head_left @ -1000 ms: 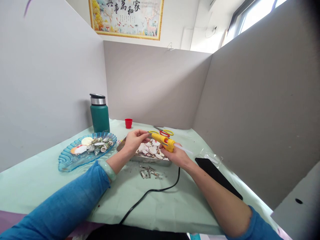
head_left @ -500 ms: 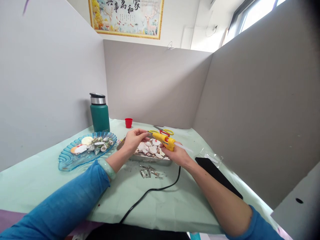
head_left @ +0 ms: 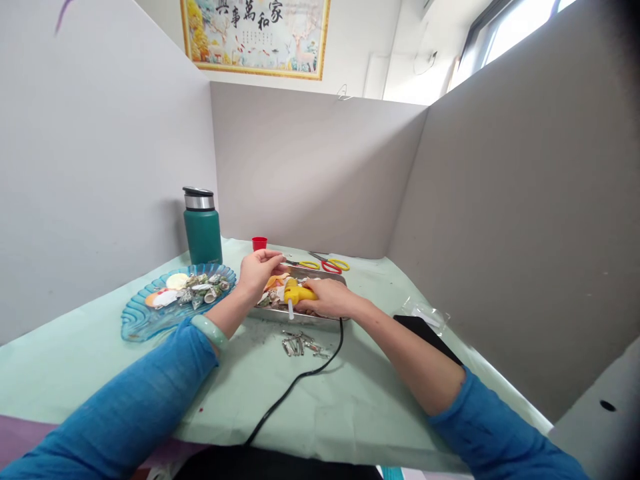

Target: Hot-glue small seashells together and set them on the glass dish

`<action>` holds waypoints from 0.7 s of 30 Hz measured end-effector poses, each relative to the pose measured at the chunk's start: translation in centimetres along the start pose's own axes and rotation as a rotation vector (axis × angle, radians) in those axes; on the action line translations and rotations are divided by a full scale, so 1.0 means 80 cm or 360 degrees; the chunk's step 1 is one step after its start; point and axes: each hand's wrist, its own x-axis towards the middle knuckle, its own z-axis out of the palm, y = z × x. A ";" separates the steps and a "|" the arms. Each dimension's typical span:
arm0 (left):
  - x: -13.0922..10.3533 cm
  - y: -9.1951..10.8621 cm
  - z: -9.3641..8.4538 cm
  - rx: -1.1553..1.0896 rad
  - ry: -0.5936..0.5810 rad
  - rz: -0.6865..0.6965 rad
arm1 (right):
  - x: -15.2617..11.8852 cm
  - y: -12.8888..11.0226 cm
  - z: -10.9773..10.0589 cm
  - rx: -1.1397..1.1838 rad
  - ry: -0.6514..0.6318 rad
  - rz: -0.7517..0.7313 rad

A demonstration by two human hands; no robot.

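My right hand is wrapped round a yellow glue gun, with its pale glue stick pointing down towards me. The gun is over a metal tray of shells. My left hand is raised at the tray's left edge, fingertips pinched together on something too small to make out. Several metal safety pins lie in front of the tray. The gun's black cord runs to the table's front edge.
A blue shell-shaped dish with shells sits left, before a green bottle. Behind the tray are a red cup and scissors. A black flat object and a clear bag lie right.
My right hand has moved left and turned the glue gun over the tray. My left hand has shifted slightly left and up, still pinched. Orange shells now show in the tray.
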 end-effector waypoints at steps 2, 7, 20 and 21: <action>-0.001 0.000 0.001 0.0005 -0.0016 0.0003 | 0.007 0.009 -0.008 0.0119 -0.0090 -0.0054; -0.009 0.006 0.007 0.0010 -0.0056 -0.0007 | 0.023 0.042 -0.019 -0.0058 0.0003 0.0133; -0.016 0.007 0.013 0.0011 -0.0220 -0.0030 | 0.029 0.061 0.002 0.0188 0.0086 0.0167; -0.017 0.008 0.014 0.0011 -0.0225 -0.0034 | 0.028 0.061 -0.003 0.0526 0.0198 0.0160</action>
